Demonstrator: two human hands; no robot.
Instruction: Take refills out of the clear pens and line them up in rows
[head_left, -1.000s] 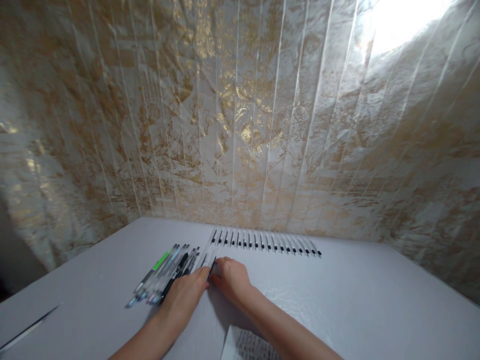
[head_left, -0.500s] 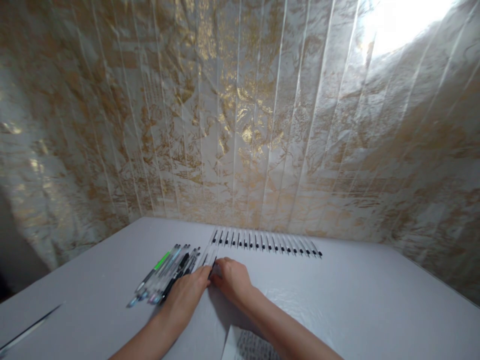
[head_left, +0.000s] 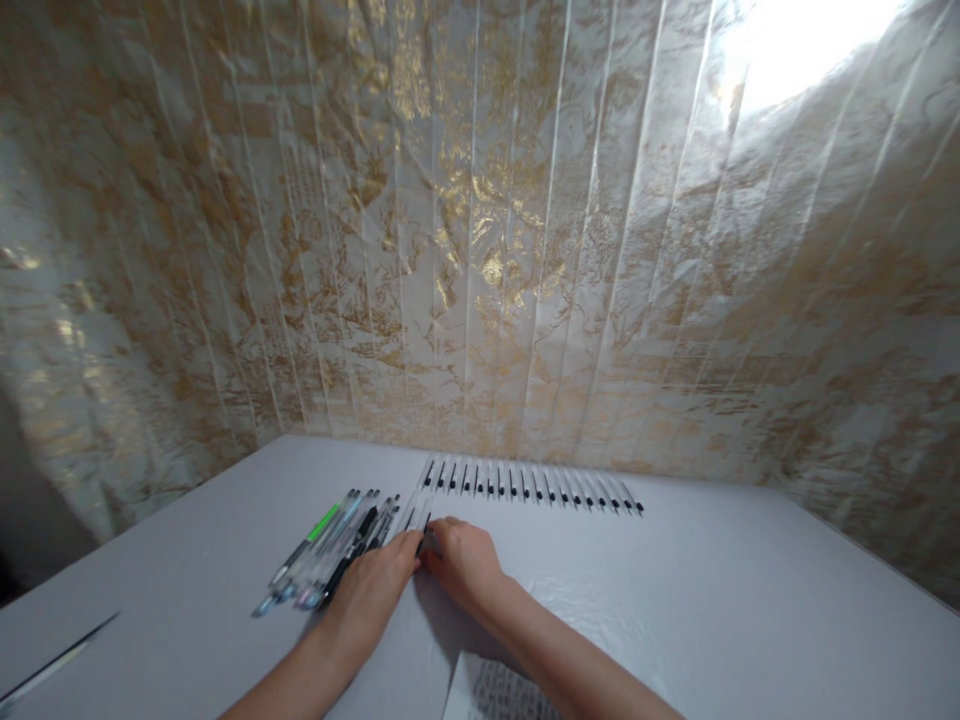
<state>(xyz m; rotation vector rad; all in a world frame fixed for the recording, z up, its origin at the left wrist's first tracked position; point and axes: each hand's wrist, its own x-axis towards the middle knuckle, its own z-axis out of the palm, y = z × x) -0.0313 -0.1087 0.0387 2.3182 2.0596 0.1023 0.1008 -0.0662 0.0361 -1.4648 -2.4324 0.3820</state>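
Observation:
My left hand [head_left: 369,592] and my right hand [head_left: 465,562] meet at the middle of a grey table [head_left: 712,590]. Their fingertips pinch together on a clear pen with a black tip [head_left: 424,527]. Left of my left hand lies a loose bundle of pens [head_left: 330,545], one of them green. Beyond the hands, along the wall, a long row of clear pens with black tips [head_left: 532,485] is laid side by side.
A crinkled gold and white foil sheet [head_left: 480,230] covers the wall behind the table. A printed paper [head_left: 499,692] lies at the near edge under my right forearm. A thin dark stick [head_left: 52,660] rests at the far left.

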